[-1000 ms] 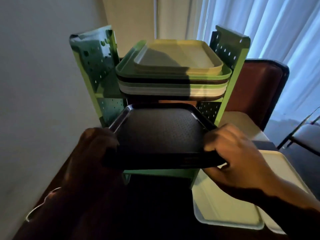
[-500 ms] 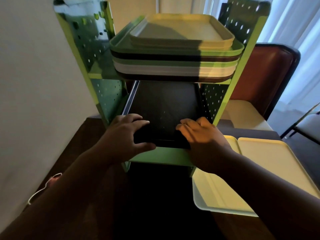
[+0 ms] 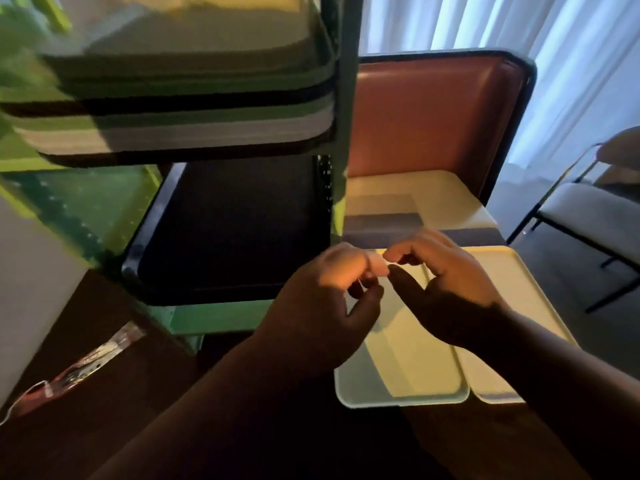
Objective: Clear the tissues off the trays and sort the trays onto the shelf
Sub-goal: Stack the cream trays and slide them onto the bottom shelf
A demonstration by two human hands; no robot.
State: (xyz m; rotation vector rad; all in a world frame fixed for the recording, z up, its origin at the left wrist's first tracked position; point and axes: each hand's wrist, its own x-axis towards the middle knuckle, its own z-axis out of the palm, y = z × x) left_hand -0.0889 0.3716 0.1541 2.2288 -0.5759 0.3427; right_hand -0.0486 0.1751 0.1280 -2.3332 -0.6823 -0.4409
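Note:
A black tray (image 3: 235,233) lies on the lower level of the green perforated shelf (image 3: 86,216), its front rim just over the shelf edge. Several stacked trays (image 3: 187,109) in green, dark and pale colours fill the upper level. Two pale yellow trays lie side by side on the dark table to the right, the left one (image 3: 405,362) beside the right one (image 3: 516,292). My left hand (image 3: 322,306) and my right hand (image 3: 446,289) hover over these two trays, fingers loosely curled and nearly touching each other, holding nothing. No tissue shows on either tray.
A red-backed chair with a pale seat (image 3: 436,126) stands behind the table. A metal-framed chair (image 3: 588,216) is at the far right before white curtains. A small wrapper and a white cord (image 3: 86,365) lie at the table's left, beside a pale wall.
Both hands let go of the black tray, now pushed into the lower shelf level, and moved right over the pale trays. The view swung right and closer.

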